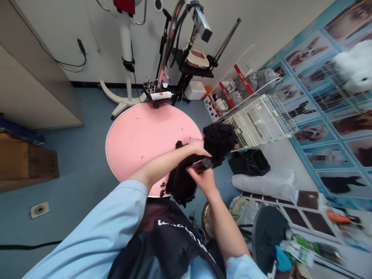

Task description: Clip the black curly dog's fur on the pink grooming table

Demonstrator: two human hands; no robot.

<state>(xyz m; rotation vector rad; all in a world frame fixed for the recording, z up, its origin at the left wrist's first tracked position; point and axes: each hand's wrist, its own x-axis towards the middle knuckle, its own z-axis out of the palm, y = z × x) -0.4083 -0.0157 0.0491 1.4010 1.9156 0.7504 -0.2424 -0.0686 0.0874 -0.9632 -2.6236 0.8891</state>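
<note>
A black curly-coated dog (183, 186) is at the right edge of the round pink table (145, 139), its fluffy head (220, 139) out past the rim. My left hand (200, 148) grips the dog just behind the head; its fingers are partly sunk in the fur. In my right hand (205, 180) is a dark hair clipper (203, 165), held against or close over the dog's back just below my left hand. Which of the two I cannot tell, and the clipper's blade is hard to make out. Small tufts of black hair (162, 189) lie on the table.
At the table's far edge a tool holder (151, 87) carries scissors and a white tube (161, 95). A metal post (171, 38) rises beside it. White wire cages (258, 120) and a black bin (252, 162) stand right, a round dark stool (269, 236) lower right, a cardboard box (29, 164) left.
</note>
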